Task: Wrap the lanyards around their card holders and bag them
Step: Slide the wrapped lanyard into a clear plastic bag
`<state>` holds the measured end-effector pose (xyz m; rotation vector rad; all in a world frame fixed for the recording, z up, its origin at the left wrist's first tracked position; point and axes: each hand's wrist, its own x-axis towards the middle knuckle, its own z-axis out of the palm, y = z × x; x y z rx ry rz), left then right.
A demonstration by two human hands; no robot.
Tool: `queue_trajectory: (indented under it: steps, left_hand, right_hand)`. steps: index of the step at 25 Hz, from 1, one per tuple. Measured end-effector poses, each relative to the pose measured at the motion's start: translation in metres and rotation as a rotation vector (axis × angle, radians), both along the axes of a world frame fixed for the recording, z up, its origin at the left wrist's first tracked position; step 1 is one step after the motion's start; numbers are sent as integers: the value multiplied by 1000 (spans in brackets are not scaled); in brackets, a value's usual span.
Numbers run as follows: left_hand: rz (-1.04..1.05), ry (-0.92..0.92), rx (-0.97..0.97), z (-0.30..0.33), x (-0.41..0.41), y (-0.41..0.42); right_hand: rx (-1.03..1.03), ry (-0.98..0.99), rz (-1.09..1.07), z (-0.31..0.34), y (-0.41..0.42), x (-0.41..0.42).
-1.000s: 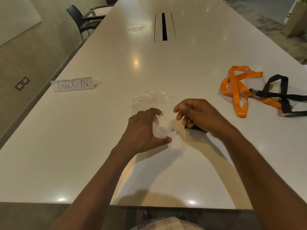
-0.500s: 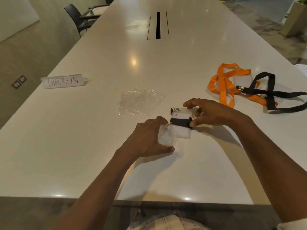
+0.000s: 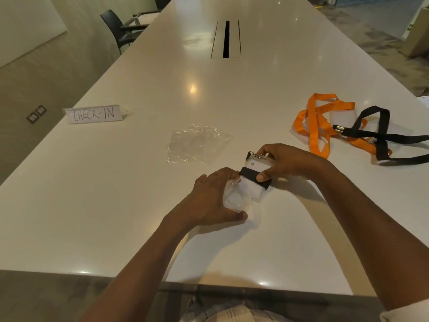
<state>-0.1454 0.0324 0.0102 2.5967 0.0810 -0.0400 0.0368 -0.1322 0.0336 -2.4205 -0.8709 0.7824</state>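
Note:
My right hand (image 3: 285,162) grips a white card holder (image 3: 255,168) with a black lanyard wound around its middle and a metal clip at its far end. The holder's near end sits inside the mouth of a small clear plastic bag (image 3: 236,196), which my left hand (image 3: 213,196) holds bunched on the table. More clear bags (image 3: 197,144) lie flat just beyond my hands. To the right lie an orange lanyard (image 3: 315,126) and a black lanyard (image 3: 380,138), loose and tangled, with clear card holders partly under them.
A folded paper sign reading CHECK-IN (image 3: 94,113) stands at the left of the long white table (image 3: 116,194). A cable slot (image 3: 226,39) runs down the table's far middle. A black chair (image 3: 118,30) stands at the far left.
My right hand has brought the wrapped card holder into view and pushed its near end into the bag held by my left hand. Both hands have shifted slightly right.

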Motion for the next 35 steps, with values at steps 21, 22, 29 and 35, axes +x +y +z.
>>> queue_trajectory:
  steps: [21,22,29,35]
  left_hand:
    - [341,-122,267,1,10,6]
    - [352,-134,274,0,11,6]
    - [357,-185,316,1,15,7]
    - [373,-162,344,3,18,9]
  right_hand:
    - [657,435,-608,9,-13,-51]
    - [659,453,-593,11,-12,-55]
    - [635,465,-506,13,-3,-63]
    - [627,478,-442,11,6,-63]
